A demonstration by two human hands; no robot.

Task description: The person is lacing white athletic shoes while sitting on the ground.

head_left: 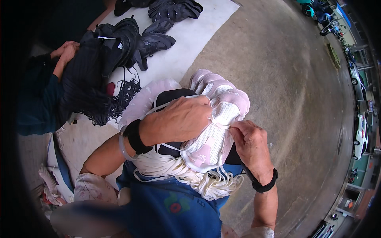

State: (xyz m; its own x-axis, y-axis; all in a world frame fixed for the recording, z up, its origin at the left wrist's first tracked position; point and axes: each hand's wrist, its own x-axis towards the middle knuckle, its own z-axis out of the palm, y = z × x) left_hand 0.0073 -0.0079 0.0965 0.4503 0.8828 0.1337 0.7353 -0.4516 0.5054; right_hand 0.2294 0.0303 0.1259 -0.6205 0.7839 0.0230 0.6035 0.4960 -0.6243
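A pink and white mesh shoe upper (206, 145) rests over my lap, its eyelet area between my two hands. My left hand (178, 119) is closed above its left side, pinching a thin white shoelace (160, 106); its fingertips are partly hidden. At the upper's right edge, the thumb and fingers of my right hand (251, 141) are pressed together on the lace where it crosses the upper. More pink and white uppers (212, 81) lie stacked just beyond. Below them, a thick bundle of cream-white laces (190, 174) spreads over my blue apron (158, 206).
At the left, a co-worker's hands (65, 51) are near a mass of black laces (85, 87). Black shoe uppers (123, 43) lie on a white sheet (190, 39). Concrete floor (301, 119) stretches to the right, with parked cars (360, 137) and motorbikes (332, 27) at its edge.
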